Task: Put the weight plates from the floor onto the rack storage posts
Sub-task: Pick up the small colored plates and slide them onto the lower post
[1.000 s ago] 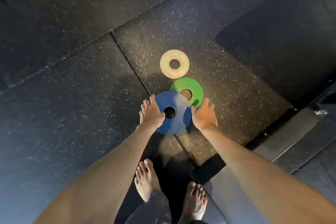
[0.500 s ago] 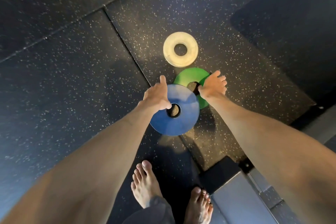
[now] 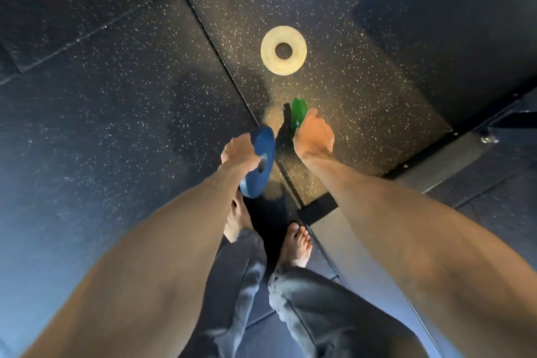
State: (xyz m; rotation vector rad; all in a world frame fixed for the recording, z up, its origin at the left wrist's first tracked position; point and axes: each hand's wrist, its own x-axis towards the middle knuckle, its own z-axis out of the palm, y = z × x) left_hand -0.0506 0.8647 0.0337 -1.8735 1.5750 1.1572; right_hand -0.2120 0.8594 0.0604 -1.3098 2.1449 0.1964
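Nearest, the left hand (image 3: 236, 151) grips the blue plate (image 3: 263, 139) on edge. Just beyond, the right hand (image 3: 315, 136) clutches the green plate (image 3: 298, 110) edgewise. At 12 o'clock, nearer the right hand, the white plate (image 3: 283, 50) lies flat on the floor (image 3: 116, 81). No rack post is in view.

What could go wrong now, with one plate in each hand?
The blue plate hangs on edge from the left hand, seemingly over a bare foot; a slip could hit the toes. The right hand hides most of the green plate, so its grip cannot be judged.
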